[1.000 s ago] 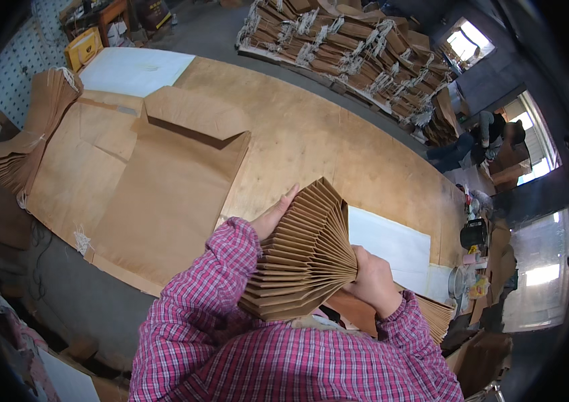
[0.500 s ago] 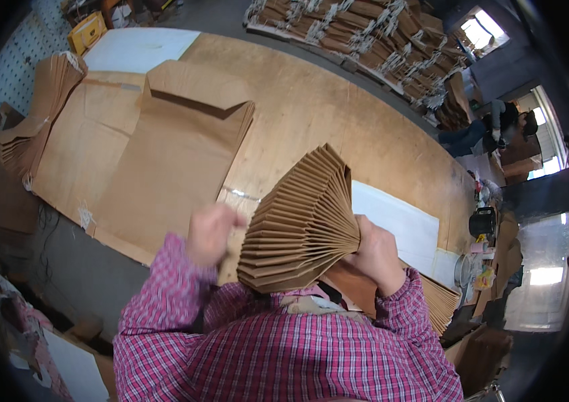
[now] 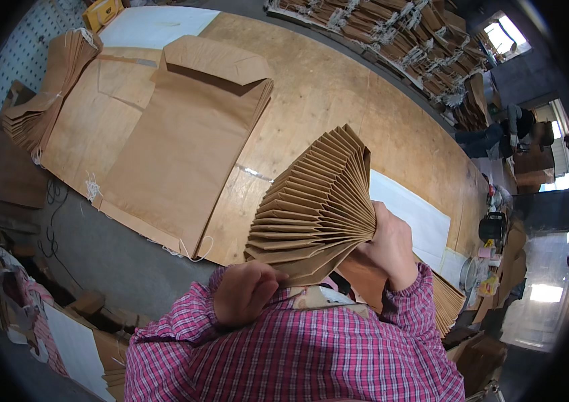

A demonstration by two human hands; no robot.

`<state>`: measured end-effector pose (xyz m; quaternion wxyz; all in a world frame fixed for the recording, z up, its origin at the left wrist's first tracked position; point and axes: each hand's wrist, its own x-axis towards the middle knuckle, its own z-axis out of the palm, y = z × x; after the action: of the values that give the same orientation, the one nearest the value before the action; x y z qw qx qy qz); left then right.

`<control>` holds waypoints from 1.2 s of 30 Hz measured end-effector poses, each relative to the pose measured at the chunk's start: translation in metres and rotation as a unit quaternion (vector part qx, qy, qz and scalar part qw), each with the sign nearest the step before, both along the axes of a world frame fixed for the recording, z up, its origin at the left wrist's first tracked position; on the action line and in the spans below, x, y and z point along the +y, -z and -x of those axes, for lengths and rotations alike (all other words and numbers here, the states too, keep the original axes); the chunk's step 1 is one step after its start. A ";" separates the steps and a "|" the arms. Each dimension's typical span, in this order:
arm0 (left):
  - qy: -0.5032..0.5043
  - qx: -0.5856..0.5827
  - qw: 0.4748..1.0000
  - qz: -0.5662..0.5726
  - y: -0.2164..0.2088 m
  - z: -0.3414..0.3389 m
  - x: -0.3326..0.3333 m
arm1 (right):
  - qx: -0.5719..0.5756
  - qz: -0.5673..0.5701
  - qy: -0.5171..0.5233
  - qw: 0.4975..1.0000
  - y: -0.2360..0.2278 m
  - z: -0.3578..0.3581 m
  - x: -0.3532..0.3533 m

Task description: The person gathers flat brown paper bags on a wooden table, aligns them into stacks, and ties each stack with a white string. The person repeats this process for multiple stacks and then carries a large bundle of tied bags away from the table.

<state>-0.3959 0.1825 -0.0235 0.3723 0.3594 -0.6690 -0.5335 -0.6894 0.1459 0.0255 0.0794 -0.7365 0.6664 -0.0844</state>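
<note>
A thick bundle of brown paper bags (image 3: 318, 201) is fanned out in front of my chest, its folded bottoms spread toward the upper left. My right hand (image 3: 392, 242) is wrapped round the gathered narrow end of the bundle. At the fan's lower left corner, my left hand (image 3: 249, 291) is closed with curled fingers, its fingertips against the nearest bag. Whether anything is pinched there is hidden. Beyond, on the wooden table (image 3: 311, 87), lies a flat stack of brown paper bags (image 3: 184, 134) with folded-over bottoms at its far end.
Tied bundles of bags (image 3: 63, 87) stand at the table's left end. White sheets (image 3: 408, 214) lie on the tabletop. Another bag stack (image 3: 449, 301) shows beside my right sleeve. Many bundles (image 3: 392, 47) are piled across the aisle. A person (image 3: 506, 130) bends at the far right.
My left hand has come down and toward me, from a blur beside the fan to its lower left corner. My right hand keeps its hold; the view has shifted slightly.
</note>
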 end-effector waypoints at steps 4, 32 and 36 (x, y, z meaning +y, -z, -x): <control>-0.037 -0.008 0.986 -0.162 -0.007 0.007 -0.001 | 0.000 0.000 0.005 1.000 0.001 0.000 0.000; -0.048 -0.104 0.984 0.139 0.007 0.022 -0.063 | -0.011 -0.021 0.034 0.999 -0.002 -0.006 -0.005; -0.051 -0.110 0.974 0.194 0.008 0.025 -0.074 | -0.004 -0.019 0.027 0.999 -0.002 -0.005 -0.006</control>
<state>-0.4205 0.1084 -0.0312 0.3862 0.3706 -0.7771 -0.3311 -0.6842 0.1399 0.0280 0.0940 -0.7160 0.6875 -0.0765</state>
